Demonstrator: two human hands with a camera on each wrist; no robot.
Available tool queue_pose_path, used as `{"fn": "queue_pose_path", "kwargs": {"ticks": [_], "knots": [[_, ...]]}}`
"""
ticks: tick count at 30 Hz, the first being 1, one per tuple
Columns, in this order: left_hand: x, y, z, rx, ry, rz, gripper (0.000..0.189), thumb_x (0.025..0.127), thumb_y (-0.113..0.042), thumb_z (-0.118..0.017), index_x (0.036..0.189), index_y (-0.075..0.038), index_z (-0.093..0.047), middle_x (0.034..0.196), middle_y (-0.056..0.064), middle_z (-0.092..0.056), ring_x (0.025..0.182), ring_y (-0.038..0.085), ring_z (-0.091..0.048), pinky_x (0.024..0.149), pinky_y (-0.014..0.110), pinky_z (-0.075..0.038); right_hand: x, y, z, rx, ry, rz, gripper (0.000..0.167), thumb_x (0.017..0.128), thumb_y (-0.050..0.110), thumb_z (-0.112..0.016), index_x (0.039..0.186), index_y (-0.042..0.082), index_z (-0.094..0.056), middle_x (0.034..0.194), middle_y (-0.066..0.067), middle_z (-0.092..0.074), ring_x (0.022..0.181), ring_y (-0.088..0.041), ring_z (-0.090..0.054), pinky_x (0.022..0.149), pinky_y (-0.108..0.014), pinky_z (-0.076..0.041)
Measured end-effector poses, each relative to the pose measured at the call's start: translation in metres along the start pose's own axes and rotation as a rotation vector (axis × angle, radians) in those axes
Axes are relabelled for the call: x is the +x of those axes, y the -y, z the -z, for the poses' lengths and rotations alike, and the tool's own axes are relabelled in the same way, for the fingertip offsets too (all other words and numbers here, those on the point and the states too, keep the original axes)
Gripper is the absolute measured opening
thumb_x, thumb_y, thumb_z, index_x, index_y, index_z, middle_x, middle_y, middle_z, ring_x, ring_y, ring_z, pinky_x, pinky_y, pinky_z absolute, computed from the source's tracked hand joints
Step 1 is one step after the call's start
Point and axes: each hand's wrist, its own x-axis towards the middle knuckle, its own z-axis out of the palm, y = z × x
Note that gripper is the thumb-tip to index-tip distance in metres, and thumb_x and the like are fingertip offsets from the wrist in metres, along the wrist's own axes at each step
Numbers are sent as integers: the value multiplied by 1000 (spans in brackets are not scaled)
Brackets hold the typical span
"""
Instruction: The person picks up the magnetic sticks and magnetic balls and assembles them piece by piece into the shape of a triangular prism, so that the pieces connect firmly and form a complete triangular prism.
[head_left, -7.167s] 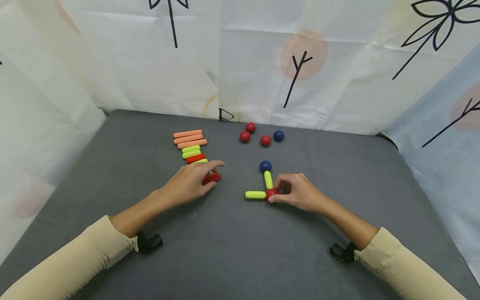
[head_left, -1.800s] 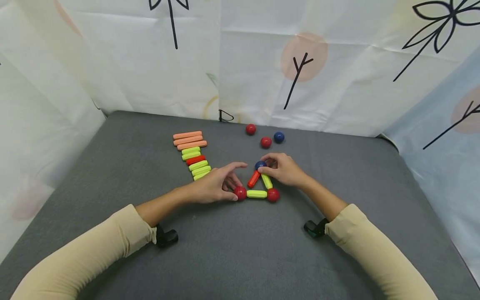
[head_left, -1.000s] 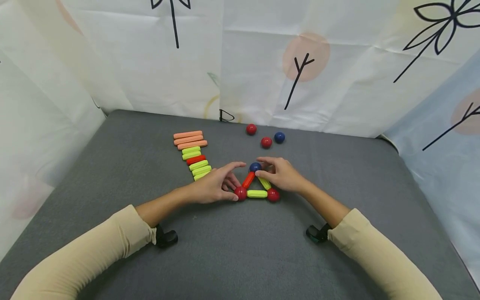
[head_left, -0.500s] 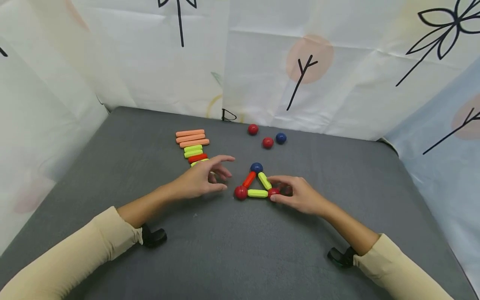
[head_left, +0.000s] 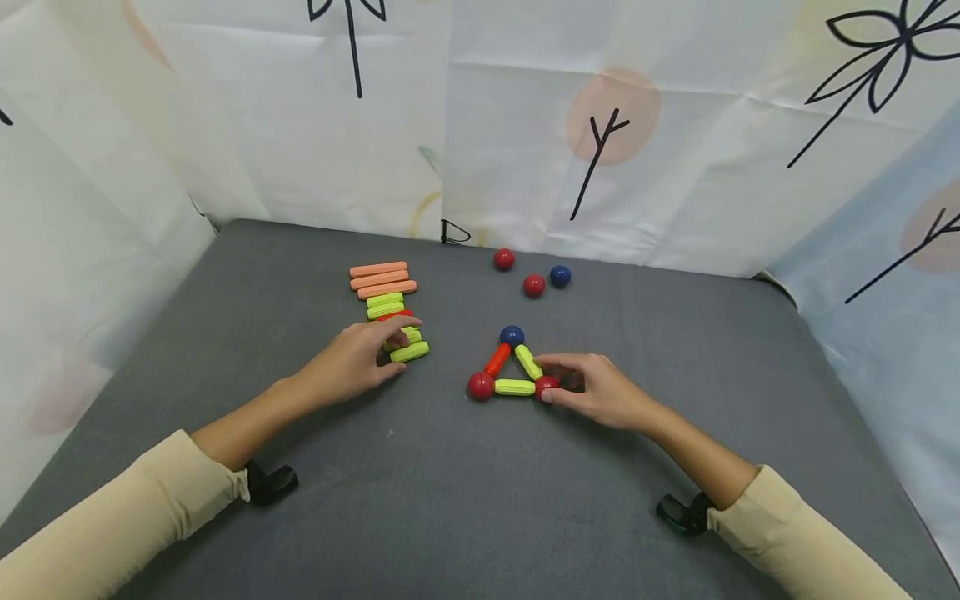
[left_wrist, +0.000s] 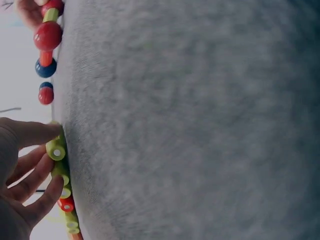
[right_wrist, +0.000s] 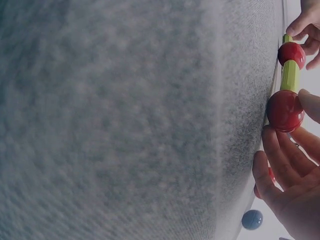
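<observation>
A flat triangle of magnetic building pieces lies on the table, with a blue ball (head_left: 512, 336) at its far corner, a red ball (head_left: 481, 386) at its left corner and another red ball (right_wrist: 286, 111) at its right. Its sides are a red rod (head_left: 497, 360) and two yellow-green rods. My right hand (head_left: 600, 390) holds the right-corner ball between thumb and fingers. Over at the row of loose rods, my left hand (head_left: 352, 358) has thumb and fingertips about the nearest yellow-green rod (head_left: 409, 352); pale round end faces show in the left wrist view.
Behind the left hand the row continues with more yellow-green rods (head_left: 385, 300), a partly hidden red rod (head_left: 395, 315) and longer orange rods (head_left: 386, 289). Two loose red balls (head_left: 534, 286) and a blue ball (head_left: 560, 277) sit at the back, before the patterned cloth (head_left: 517, 150).
The red rod and left red ball joined the triangle, closed at the blue ball. Since then my right hand shifted from blue ball to right red ball; my left hand released its ball, moving left to the rods.
</observation>
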Motion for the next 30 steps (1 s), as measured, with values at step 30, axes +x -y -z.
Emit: {"fn": "queue_pose_path", "kwargs": {"ticks": [30], "knots": [[107,-49,-53,-647,-38,18,54,85,6,-73,135,-4,-54,109,11,-70,101,20,-67,88,33,-56,2,1,-1,10,12,-15,47,95,21,-70,136,1,-58,117,-6,-69,101,-19,-63,82,-39,-54]]}}
